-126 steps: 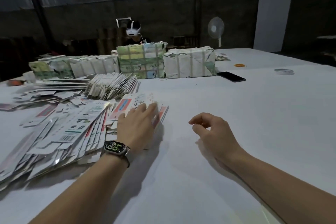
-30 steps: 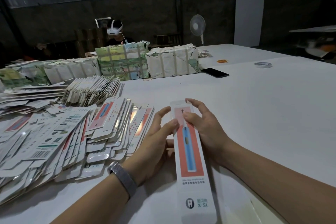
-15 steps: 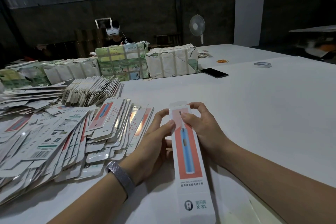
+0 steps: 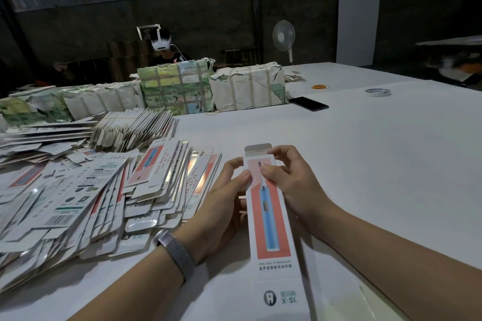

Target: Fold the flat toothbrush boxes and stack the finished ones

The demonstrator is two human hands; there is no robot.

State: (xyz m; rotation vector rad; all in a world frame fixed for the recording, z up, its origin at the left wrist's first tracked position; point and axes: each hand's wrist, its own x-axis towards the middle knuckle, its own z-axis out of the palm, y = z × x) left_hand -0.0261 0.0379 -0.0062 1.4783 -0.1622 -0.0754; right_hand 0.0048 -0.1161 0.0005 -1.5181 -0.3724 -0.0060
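Note:
A long white toothbrush box [image 4: 271, 227] with a red panel and a blue toothbrush picture lies lengthwise between my hands, its far end flap standing up. My left hand [image 4: 221, 206] holds its left edge near the far end, thumb on the front face. My right hand [image 4: 292, 182] grips the right side of that far end, thumb pressed on the red panel. A spread pile of flat boxes [image 4: 86, 198] covers the table to the left of my left hand.
Behind the pile stands a banded bundle of flats [image 4: 130, 128], then wrapped paper bales [image 4: 208, 88]. A black phone [image 4: 309, 103], a tape roll [image 4: 377, 92] and an orange ring [image 4: 319, 87] lie on the white table [image 4: 378, 164]. A person sits behind the bales; a fan [image 4: 283, 39] stands beyond.
My left hand left the pile of flats and both hands took up one box. Over the last second the box has shifted slightly, my fingers working at its far end.

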